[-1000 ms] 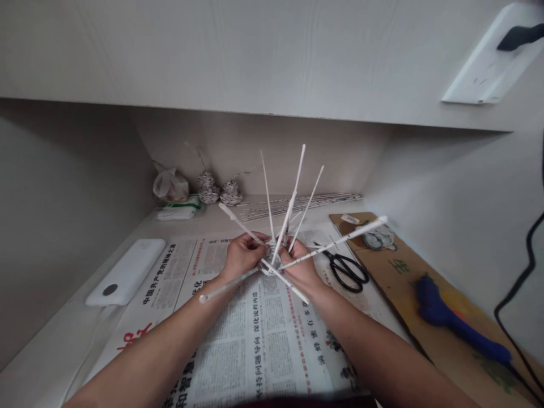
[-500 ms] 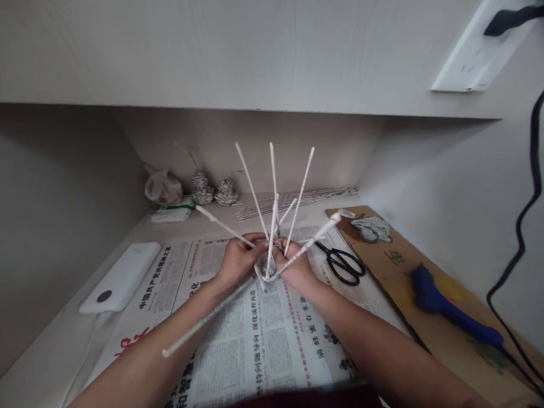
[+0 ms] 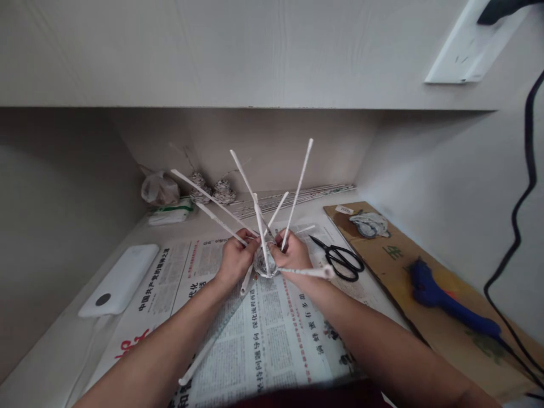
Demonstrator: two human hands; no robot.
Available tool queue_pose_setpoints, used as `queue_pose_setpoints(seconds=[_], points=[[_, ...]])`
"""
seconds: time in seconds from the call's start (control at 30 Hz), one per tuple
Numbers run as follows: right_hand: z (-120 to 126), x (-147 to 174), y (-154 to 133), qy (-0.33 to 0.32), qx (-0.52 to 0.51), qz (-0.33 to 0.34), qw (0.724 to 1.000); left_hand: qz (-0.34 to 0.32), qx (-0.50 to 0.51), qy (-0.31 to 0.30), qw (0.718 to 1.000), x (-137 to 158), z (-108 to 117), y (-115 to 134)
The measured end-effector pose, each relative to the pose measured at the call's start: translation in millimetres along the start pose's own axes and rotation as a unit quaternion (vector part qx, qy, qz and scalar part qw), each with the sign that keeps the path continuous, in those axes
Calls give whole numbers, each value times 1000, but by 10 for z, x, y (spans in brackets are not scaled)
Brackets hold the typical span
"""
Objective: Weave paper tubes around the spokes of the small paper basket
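Between my hands is a small woven paper base (image 3: 267,265) with several rolled-paper sticks (image 3: 298,190) fanning out of it in all directions. My left hand (image 3: 238,253) is closed on its left side, thumb and fingers pinching a paper stick near the rim. On the right side, my right hand (image 3: 293,249) grips the weave, with one upright stick rising by its fingers. A long paper strand (image 3: 212,340) runs from the base toward me past my left forearm. My fingertips are partly hidden behind the sticks.
Newspaper (image 3: 272,334) covers the tabletop. Black scissors (image 3: 343,262) lie right of my hands. Cardboard (image 3: 382,272) holds a blue glue gun (image 3: 450,306) and crumpled wrapping (image 3: 369,224). A white power bank (image 3: 121,280), woven gourds (image 3: 200,190) and loose paper sticks (image 3: 297,197) lie around.
The woven base has turned and tilted in my hands. One stick now leans far to the left, and the right-hand stick has swung lower. My left fingers have shifted their hold.
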State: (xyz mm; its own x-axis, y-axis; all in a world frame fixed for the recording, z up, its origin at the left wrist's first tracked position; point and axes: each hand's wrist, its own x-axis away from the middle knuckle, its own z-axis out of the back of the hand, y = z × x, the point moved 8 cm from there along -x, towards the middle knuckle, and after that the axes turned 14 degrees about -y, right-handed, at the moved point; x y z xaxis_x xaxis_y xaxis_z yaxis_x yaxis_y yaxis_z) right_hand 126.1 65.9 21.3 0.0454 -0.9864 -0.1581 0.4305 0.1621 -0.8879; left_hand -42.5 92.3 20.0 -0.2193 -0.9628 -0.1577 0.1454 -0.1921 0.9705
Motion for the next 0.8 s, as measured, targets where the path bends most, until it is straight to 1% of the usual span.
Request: queue_pose_setpoints(seconds=[0.1,0.27,0.4,0.47,0.53,0.6,0.67,0.73,0.8], points=[[-10,-20,46,-7,2,-8,1000,-4,-22,-4,1000,-7,5,-11],[-12,-37,127,-19,17,-45,999,-17,-62,-8,998,1,9,31],[-5,-42,110,-25,-1,-58,998,-25,-55,3,998,-1,29,29],[-47,-49,117,-39,-41,-68,996,-31,-44,7,999,-14,41,-4],[-125,-53,135,-56,-130,-75,987,-25,-44,-1,999,-32,33,-59],[-207,-54,142,-67,-235,-71,967,-18,-50,-13,999,-42,7,-103],[-246,-48,150,-60,-301,-67,949,-17,-54,-26,998,-39,-28,-109],[-246,-38,173,-43,-323,-72,943,-15,-54,-35,998,-22,-61,-84],[-226,-29,208,-28,-313,-84,946,-16,-45,-41,998,0,-84,-40]])
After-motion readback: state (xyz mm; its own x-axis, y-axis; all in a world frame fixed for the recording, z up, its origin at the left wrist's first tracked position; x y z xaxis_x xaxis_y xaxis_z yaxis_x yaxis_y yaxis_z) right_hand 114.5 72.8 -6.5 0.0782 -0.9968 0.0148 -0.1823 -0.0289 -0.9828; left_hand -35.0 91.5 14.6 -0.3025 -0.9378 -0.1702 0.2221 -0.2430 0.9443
